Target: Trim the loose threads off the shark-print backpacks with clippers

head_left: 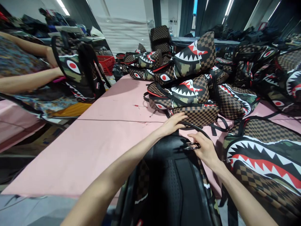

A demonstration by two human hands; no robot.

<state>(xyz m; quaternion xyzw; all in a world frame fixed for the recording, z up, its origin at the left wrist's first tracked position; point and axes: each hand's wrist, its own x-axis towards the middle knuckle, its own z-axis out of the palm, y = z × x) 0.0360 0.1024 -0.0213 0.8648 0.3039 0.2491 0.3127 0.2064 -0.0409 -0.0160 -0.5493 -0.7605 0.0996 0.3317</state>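
While the half-curled right hand (205,148) holds small black metal snips (192,146) and the loosely open left hand (172,125), its grip unclear, is by a thin black strap (196,126), the shiny black backpack (169,179) lies just under them, its long way running toward the body, right hand nearer, with brown-checked bags (188,91) piled beyond.

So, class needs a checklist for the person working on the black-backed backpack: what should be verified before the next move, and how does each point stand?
1. Small dark tool, apparently snips, held in the right hand: ok.
2. Tool's blades closed: cannot tell, they blur against the black.
3. Backpack with its black back panel facing the person: ok.
4. Left hand apart from the tool: ok.
5. Left hand gripping the backpack: cannot tell.
6. Pink tabletop free of loose bits: not ok, a thin red-and-white item lies there.
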